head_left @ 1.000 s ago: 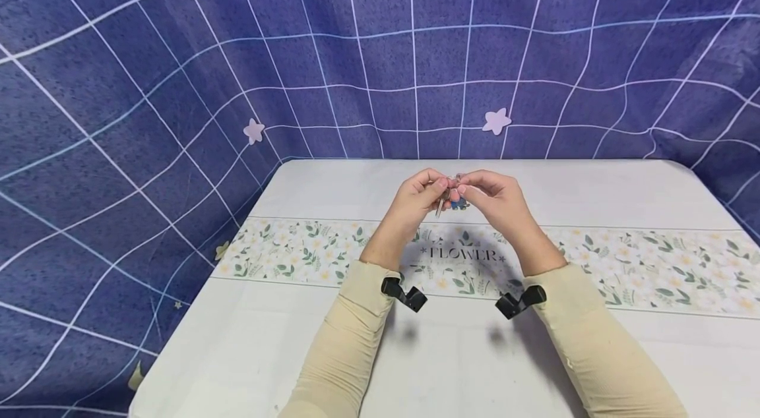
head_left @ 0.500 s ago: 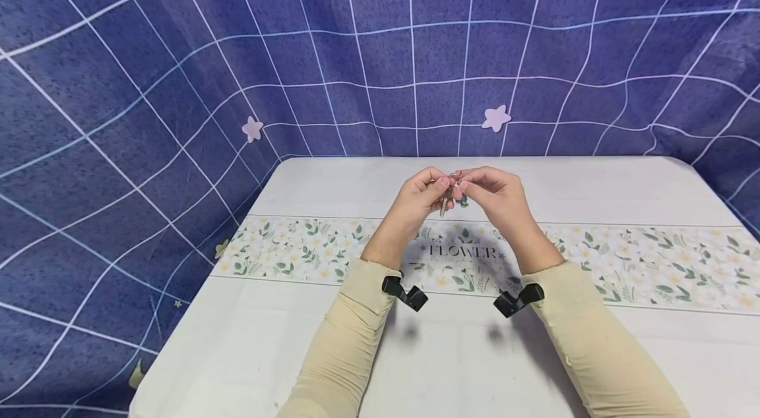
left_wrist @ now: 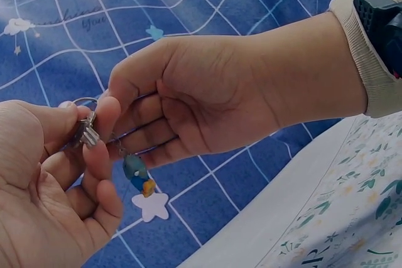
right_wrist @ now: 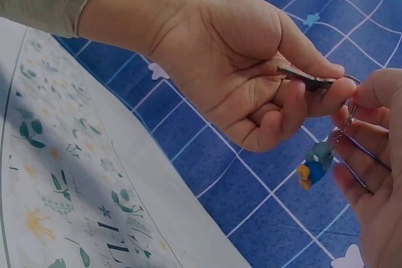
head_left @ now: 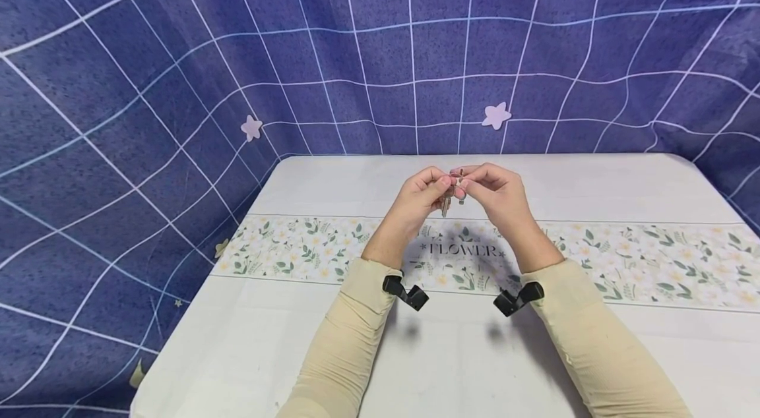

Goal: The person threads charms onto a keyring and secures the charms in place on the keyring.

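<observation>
Keys (head_left: 445, 207) have shifted slightly rightward, hands (head_left: 417, 197) (head_left: 500, 190) together pinching them and, apparently, their ring (left_wrist: 85, 98).

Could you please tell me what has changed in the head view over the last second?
The key below the left hand has swung slightly rightward and hangs more upright, and less of the blue charm shows. Nothing was visibly taken hold of or let go. The left hand and right hand stay close together, in nearly the same place.

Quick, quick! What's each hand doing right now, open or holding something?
Left hand: closed, pinching a metal key.
Right hand: closed, pinching the key ring, with a blue charm dangling below.
</observation>
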`<state>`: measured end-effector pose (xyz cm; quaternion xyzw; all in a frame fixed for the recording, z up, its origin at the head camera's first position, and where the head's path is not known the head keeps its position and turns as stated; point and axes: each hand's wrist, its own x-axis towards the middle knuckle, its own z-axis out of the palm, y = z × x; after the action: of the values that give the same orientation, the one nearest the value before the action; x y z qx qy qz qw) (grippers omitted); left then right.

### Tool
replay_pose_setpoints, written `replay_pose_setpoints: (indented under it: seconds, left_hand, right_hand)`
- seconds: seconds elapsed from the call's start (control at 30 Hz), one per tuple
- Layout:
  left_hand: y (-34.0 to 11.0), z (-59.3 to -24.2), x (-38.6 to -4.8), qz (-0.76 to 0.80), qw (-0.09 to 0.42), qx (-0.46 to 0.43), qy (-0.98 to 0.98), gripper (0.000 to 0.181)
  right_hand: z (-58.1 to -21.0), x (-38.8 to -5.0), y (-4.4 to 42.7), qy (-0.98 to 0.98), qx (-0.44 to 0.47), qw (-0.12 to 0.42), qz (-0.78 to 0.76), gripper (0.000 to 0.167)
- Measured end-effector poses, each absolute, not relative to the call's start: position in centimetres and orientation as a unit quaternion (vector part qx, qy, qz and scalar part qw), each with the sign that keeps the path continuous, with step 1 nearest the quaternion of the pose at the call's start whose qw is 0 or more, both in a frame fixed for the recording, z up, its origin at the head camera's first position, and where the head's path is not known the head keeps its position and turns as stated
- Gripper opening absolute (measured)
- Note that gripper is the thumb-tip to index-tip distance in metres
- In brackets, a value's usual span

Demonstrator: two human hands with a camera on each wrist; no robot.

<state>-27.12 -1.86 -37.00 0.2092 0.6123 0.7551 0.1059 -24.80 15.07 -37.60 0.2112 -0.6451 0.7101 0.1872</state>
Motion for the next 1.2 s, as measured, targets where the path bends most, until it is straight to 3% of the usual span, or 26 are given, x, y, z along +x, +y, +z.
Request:
replay_pose_setpoints:
  seconds: [0.47, 0.77, 1.2]
  left_hand:
    - [-1.91, -36.94, -27.13, 0.741, 0.096, 0.211, 0.630, 0.020]
    - [-2.17, -36.97, -27.16, 0.721, 0.046, 0.245, 0.646, 0.018]
    - [-2.27, -36.97, -27.07, 0.712, 0.031, 0.297, 0.636, 0.013]
  right_hand:
    - [-37.55, -24.79, 15.06, -0.646, 0.207, 0.187, 0.711, 0.003]
    - [-37.65, -24.82, 14.99, -0.629, 0.224, 0.178, 0.723, 0.032]
    - [-37.38, -24.76, 14.96, -0.639, 0.209, 0.179, 0.719, 0.023]
